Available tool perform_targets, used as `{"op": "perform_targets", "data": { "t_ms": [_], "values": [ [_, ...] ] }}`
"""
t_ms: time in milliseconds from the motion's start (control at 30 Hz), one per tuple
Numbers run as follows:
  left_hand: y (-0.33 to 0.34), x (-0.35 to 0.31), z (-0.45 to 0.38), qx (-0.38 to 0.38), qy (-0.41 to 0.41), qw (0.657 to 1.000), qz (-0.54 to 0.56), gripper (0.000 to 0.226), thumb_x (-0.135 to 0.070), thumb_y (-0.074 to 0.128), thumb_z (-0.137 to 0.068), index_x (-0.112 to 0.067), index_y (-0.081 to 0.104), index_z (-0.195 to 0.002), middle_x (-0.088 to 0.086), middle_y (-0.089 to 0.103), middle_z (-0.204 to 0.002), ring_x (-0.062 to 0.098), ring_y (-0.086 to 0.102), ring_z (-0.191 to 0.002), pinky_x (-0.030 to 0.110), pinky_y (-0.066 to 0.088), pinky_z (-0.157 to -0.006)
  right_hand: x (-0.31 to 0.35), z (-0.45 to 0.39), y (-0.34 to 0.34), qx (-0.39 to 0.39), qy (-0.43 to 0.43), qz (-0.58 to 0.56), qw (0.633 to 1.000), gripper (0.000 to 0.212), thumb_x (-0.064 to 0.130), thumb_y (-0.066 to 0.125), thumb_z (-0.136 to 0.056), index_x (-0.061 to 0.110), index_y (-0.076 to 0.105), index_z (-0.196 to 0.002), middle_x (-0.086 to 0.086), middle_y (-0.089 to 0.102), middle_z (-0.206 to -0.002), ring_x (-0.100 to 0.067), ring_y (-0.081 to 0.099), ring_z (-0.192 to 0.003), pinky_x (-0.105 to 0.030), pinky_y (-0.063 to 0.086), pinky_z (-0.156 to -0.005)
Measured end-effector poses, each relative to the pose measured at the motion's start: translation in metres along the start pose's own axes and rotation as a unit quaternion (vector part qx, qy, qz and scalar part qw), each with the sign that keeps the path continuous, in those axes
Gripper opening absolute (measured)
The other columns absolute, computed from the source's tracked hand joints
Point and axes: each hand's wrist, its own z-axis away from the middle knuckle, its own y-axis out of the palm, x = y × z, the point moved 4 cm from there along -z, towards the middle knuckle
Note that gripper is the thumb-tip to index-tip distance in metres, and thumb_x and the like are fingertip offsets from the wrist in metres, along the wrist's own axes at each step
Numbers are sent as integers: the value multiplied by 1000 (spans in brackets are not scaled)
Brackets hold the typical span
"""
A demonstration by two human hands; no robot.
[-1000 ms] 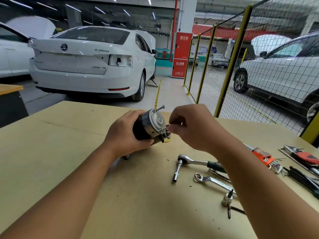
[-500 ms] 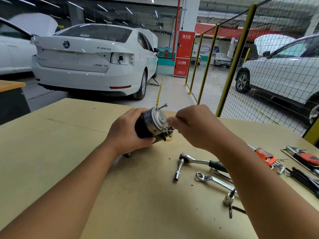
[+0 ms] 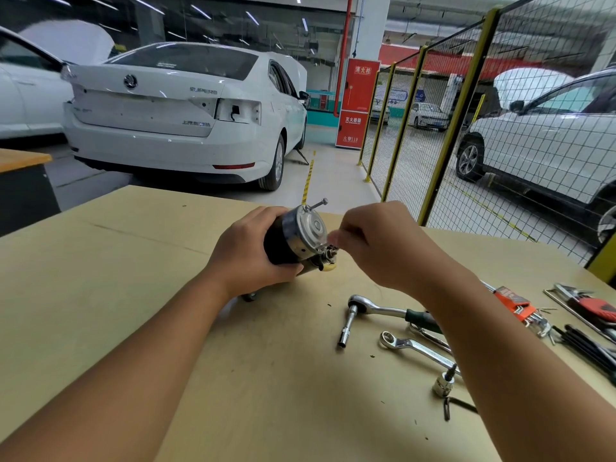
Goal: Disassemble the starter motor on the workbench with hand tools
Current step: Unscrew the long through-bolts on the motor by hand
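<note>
Gripping the starter motor (image 3: 295, 238) in the middle of the frame, my left hand (image 3: 248, 253) has its fingers curled round the black body, thumb underneath, with the silver end cap turned toward my right. The motor is tilted over the workbench (image 3: 100, 295); whether it touches the board I cannot tell. A long bolt (image 3: 316, 204) stands out from the cap's upper edge. My right hand (image 3: 376, 245) is at the cap's lower corner, fingertips (image 3: 335, 236) pinched narrow on something small by the terminal there; what it is I cannot make out. At lower right of the frame a ratchet (image 3: 376, 310) with a socket extension lies flat, a ring spanner (image 3: 413, 348) just below it, then a loose socket (image 3: 444, 383). An orange hex key set (image 3: 515, 303) lies further right.
</note>
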Motion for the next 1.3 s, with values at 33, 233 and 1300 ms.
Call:
{"op": "perform_targets", "data": {
  "t_ms": [33, 233, 1300],
  "values": [
    [0, 0, 0, 0, -1, 1000, 0, 81, -45, 84, -57, -24, 62, -131, -9, 66, -119, 15, 62, -105, 40, 56, -90, 1, 1, -1, -7, -9, -16, 1000, 21, 29, 70, -95, 12, 70, -82, 1, 63, -71, -13, 55, -66, -31, 45, -62],
    [0, 1, 0, 1, -2, 1000, -1, 81, -44, 84, -57, -25, 61, -132, -9, 66, -119, 16, 62, -105, 41, 56, -90, 1, 3, 0, 13, 14, 3, 1000, 32, 48, 66, -95, 19, 69, -80, 3, 68, -75, -14, 61, -71, -36, 54, -67],
    [-1, 0, 0, 1, -2, 1000, 4, 81, -43, 84, -57, -24, 62, -132, -8, 67, -119, 18, 63, -105, 42, 55, -89, -5, 4, -7, 38, 48, -18, 998, 34, 61, 67, -86, 27, 70, -83, 11, 66, -89, -9, 61, -82, -38, 54, -71]
  ]
}}
